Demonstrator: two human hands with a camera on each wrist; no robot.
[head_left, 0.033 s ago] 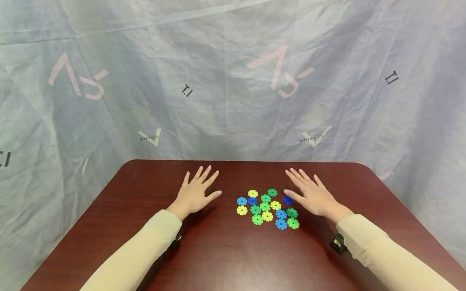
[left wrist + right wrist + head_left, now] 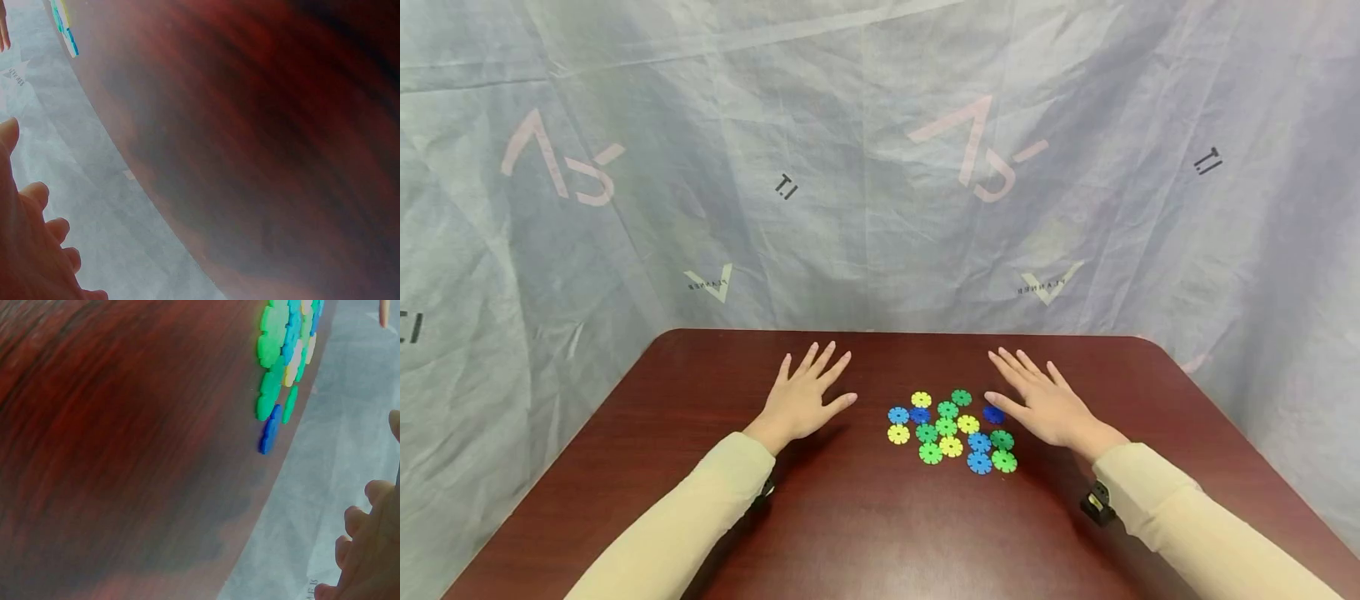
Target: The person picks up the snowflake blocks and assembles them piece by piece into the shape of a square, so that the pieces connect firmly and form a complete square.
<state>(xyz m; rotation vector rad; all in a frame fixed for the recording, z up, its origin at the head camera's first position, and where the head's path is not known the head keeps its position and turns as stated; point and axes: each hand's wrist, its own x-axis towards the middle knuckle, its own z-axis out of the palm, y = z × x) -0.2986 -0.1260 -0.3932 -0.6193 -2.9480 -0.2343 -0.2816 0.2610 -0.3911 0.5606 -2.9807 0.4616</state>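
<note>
Several flat, notched plastic discs lie loosely grouped on the dark red-brown table, right of its middle. Among them are a yellow disc (image 2: 898,434), a light blue disc (image 2: 979,462), a bright green disc (image 2: 1004,461) and a dark blue disc (image 2: 993,414). Left of the group, my left hand (image 2: 801,400) is held palm down with fingers spread, holding nothing. On the other side my right hand (image 2: 1048,404) has its fingers straight and spread too, its thumb close by the dark blue disc. In the right wrist view the dark blue disc (image 2: 270,430) lies nearest that hand.
The wooden table (image 2: 865,533) reaches back to a hanging grey cloth (image 2: 865,208) printed with letters and marks. A small black device (image 2: 1098,502) is strapped under the right wrist. Light sleeves cover both forearms.
</note>
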